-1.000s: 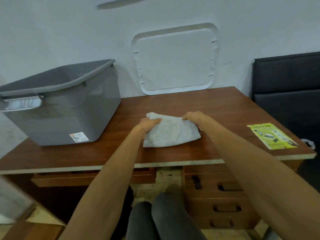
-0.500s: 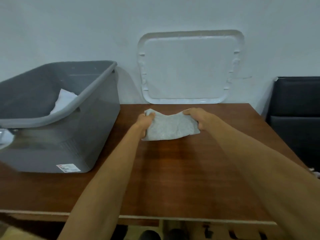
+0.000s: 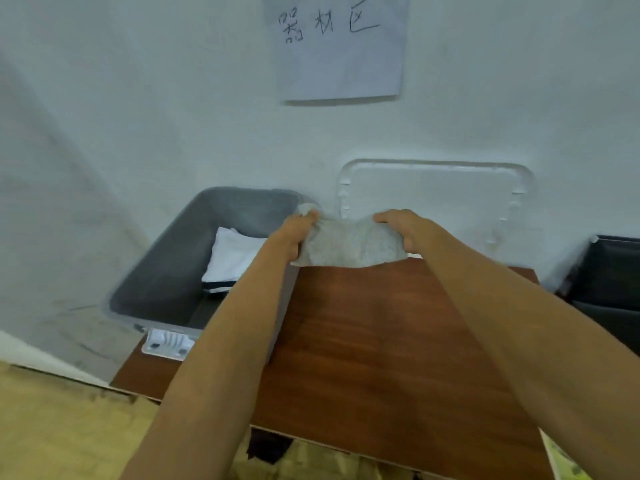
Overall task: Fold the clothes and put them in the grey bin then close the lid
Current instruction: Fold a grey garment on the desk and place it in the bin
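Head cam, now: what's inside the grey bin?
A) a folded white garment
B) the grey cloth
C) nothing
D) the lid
A: a folded white garment lies in the grey bin. The grey cloth is in the grip of the left hand and right hand, and the lid leans on the wall.

Speckled pale grey cloth (image 3: 349,245); grey bin (image 3: 166,271); reddish-brown table (image 3: 381,341).
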`<move>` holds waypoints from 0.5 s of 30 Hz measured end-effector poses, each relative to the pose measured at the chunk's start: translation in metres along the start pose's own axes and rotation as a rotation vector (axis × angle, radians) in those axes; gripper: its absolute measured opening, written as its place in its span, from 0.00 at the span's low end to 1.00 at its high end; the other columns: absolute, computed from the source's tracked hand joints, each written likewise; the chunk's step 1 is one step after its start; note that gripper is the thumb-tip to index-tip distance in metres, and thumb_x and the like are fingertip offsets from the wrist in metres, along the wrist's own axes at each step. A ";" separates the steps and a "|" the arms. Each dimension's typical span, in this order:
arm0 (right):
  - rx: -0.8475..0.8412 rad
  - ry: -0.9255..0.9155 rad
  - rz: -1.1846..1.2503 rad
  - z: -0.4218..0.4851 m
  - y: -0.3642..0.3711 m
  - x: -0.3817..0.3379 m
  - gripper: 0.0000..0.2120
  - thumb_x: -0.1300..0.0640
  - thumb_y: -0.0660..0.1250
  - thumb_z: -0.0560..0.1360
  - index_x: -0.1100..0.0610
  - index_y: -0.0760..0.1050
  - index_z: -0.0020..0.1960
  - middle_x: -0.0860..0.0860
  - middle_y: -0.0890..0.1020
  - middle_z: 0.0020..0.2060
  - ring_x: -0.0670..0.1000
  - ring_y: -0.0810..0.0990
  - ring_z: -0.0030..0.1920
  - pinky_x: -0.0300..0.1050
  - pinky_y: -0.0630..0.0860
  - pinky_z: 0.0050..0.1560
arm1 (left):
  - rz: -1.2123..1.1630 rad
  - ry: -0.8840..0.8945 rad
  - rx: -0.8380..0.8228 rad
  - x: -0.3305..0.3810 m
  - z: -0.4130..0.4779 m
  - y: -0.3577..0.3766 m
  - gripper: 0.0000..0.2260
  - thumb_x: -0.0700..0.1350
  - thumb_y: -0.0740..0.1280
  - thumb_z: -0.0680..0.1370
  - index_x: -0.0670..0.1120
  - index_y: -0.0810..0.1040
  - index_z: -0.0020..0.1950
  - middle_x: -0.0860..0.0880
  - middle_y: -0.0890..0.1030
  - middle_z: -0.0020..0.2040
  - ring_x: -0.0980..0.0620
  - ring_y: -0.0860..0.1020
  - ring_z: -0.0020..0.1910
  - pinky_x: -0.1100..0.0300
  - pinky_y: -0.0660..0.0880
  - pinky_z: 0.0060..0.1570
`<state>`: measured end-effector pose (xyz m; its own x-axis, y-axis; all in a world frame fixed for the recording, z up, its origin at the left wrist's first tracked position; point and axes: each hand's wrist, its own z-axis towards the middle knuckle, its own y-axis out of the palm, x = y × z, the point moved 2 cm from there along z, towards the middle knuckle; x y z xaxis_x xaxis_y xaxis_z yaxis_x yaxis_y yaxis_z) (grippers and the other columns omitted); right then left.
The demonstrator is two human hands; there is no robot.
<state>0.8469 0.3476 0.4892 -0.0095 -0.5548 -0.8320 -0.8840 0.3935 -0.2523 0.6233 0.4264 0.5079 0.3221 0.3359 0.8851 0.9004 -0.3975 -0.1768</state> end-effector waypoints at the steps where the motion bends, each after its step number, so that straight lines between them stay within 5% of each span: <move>1: -0.020 -0.008 0.001 -0.007 0.006 -0.015 0.23 0.50 0.73 0.74 0.60 0.77 0.65 0.58 0.83 0.57 0.59 0.83 0.55 0.57 0.81 0.60 | -0.006 -0.001 0.010 0.012 -0.002 -0.013 0.19 0.55 0.64 0.84 0.42 0.75 0.67 0.46 0.81 0.50 0.50 0.80 0.44 0.57 0.77 0.38; 6: -0.125 -0.031 -0.022 -0.023 0.057 -0.068 0.19 0.52 0.72 0.77 0.61 0.77 0.63 0.57 0.84 0.55 0.58 0.84 0.54 0.55 0.83 0.57 | 0.051 -0.015 0.082 0.030 0.014 -0.089 0.28 0.60 0.67 0.81 0.44 0.73 0.74 0.43 0.80 0.66 0.43 0.79 0.61 0.45 0.76 0.66; 8: -0.156 -0.012 -0.028 -0.024 0.083 -0.083 0.17 0.53 0.71 0.78 0.62 0.77 0.63 0.57 0.84 0.56 0.58 0.84 0.55 0.57 0.82 0.58 | 0.077 -0.022 0.102 0.027 0.023 -0.115 0.27 0.60 0.65 0.81 0.45 0.73 0.74 0.43 0.79 0.67 0.42 0.79 0.62 0.45 0.75 0.67; 12: -0.217 0.008 0.000 -0.018 0.142 -0.107 0.09 0.55 0.67 0.81 0.59 0.75 0.57 0.58 0.81 0.52 0.57 0.81 0.48 0.52 0.80 0.43 | 0.181 0.000 0.164 0.022 0.038 -0.163 0.27 0.58 0.63 0.84 0.45 0.68 0.79 0.43 0.74 0.72 0.40 0.76 0.67 0.45 0.73 0.67; 15: -0.276 0.022 0.062 0.000 0.191 -0.112 0.02 0.60 0.66 0.81 0.59 0.77 0.52 0.58 0.82 0.59 0.60 0.82 0.58 0.60 0.79 0.61 | 0.370 0.010 0.222 0.011 0.067 -0.200 0.27 0.55 0.59 0.85 0.42 0.64 0.80 0.41 0.70 0.76 0.37 0.73 0.70 0.45 0.73 0.67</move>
<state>0.6790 0.4852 0.5342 -0.0746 -0.5527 -0.8300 -0.9753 0.2140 -0.0549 0.4659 0.5666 0.5242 0.6336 0.1965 0.7483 0.7659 -0.2960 -0.5707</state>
